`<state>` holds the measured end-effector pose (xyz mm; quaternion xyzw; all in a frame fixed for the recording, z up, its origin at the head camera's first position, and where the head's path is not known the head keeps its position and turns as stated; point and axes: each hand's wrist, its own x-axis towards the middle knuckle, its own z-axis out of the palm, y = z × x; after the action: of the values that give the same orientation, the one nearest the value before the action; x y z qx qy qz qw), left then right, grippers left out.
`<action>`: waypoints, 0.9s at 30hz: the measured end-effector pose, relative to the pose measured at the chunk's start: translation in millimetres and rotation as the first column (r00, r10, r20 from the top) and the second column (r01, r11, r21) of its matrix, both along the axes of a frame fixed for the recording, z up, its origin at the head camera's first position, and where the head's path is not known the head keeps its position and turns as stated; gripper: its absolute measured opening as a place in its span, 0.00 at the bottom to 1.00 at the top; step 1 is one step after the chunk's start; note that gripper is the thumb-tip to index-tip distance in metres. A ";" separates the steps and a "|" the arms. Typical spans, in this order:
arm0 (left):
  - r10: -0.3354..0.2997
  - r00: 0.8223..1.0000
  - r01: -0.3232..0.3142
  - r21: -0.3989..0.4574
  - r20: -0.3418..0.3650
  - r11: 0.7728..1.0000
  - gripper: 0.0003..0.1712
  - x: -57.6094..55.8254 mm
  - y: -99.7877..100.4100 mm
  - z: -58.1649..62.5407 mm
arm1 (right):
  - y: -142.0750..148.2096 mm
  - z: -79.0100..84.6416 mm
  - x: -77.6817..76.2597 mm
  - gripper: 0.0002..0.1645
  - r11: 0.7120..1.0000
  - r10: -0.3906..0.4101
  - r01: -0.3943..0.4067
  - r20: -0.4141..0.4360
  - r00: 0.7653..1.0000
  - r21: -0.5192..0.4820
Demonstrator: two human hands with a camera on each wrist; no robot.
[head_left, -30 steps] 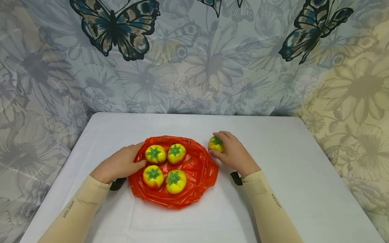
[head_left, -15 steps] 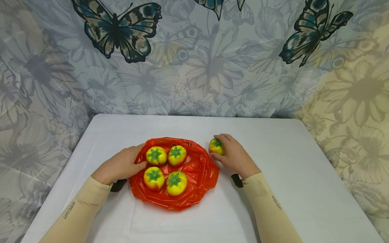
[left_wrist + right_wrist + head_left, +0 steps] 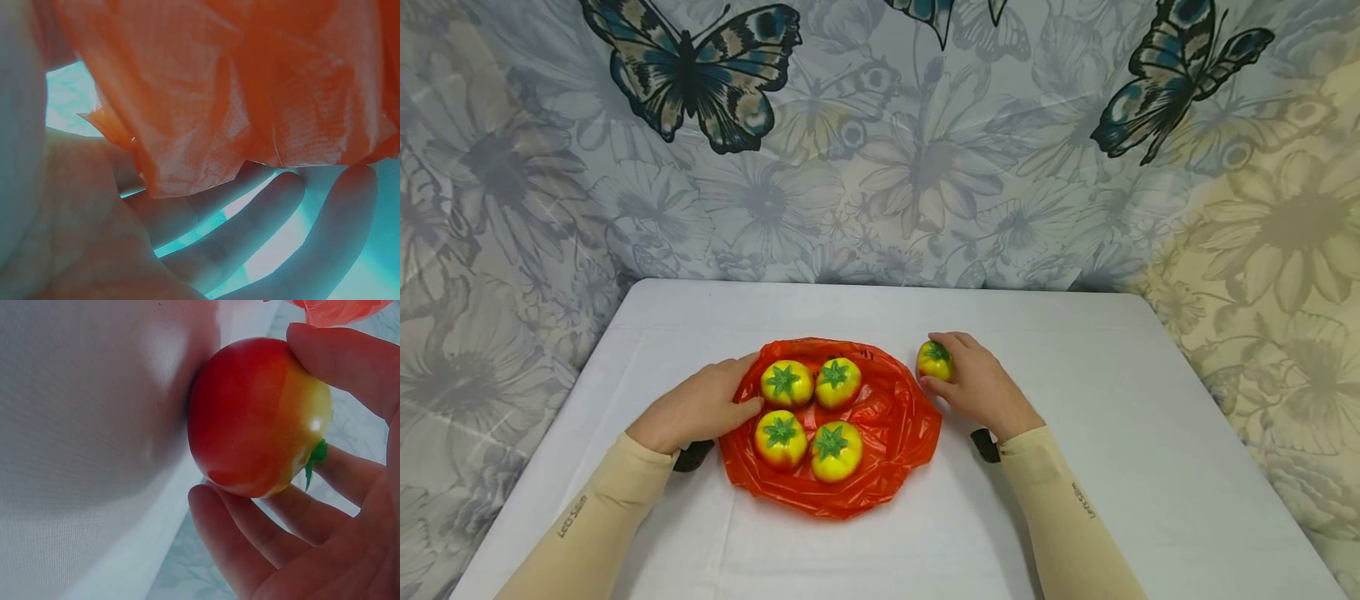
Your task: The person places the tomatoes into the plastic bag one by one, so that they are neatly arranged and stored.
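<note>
A red plastic bag [image 3: 891, 408] lies spread with its rim turned out, and several yellow-and-red tomatoes [image 3: 837, 452] with green star-shaped tops sit on its left half. My left hand [image 3: 700, 404] holds the bag's left edge, thumb over the rim and fingers along the outside. In the left wrist view the crinkled bag [image 3: 206, 94] hangs over the spread fingers [image 3: 337, 219]. Beyond the bag's right edge, my right hand [image 3: 973, 379] grips another tomato [image 3: 250, 419] between thumb and fingers. Its red underside is right at the white cloth in the right wrist view.
A white cloth covers the table [image 3: 1075, 375], which extends to both sides of the bag. Behind it hangs a patterned backdrop [image 3: 880, 183] with flowers and butterflies, meeting the table's far edge.
</note>
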<state>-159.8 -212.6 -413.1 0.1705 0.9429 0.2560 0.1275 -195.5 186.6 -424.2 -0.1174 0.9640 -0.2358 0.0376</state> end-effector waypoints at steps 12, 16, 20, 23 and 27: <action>-0.004 1.000 0.004 0.000 -0.009 1.000 0.40 0.3 0.2 0.7 | -0.3 18.1 6.9 0.42 0.999 0.033 -0.035 -0.072 0.997 -0.029; -0.008 1.000 0.009 0.009 -0.010 1.000 0.40 0.5 0.8 2.1 | -6.5 30.0 12.8 0.43 0.997 0.054 -0.057 -0.067 0.996 -0.046; -0.011 1.000 0.011 0.014 -0.007 1.000 0.40 0.6 1.1 3.5 | -13.7 42.4 21.4 0.43 0.994 0.082 -0.087 -0.082 0.993 -0.060; -0.015 1.000 0.015 0.014 -0.008 1.000 0.40 0.9 1.3 4.2 | -18.7 49.6 28.2 0.43 0.990 0.112 -0.120 -0.106 0.988 -0.074; -0.017 1.000 0.017 0.011 -0.007 1.000 0.40 1.0 1.4 4.0 | -27.2 54.2 37.0 0.43 0.981 0.164 -0.175 -0.125 0.979 -0.086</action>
<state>-158.8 -211.3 -409.1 0.1799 0.9405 0.2595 0.1255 -158.6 159.4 -369.9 -0.2144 0.9385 -0.2708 -0.0048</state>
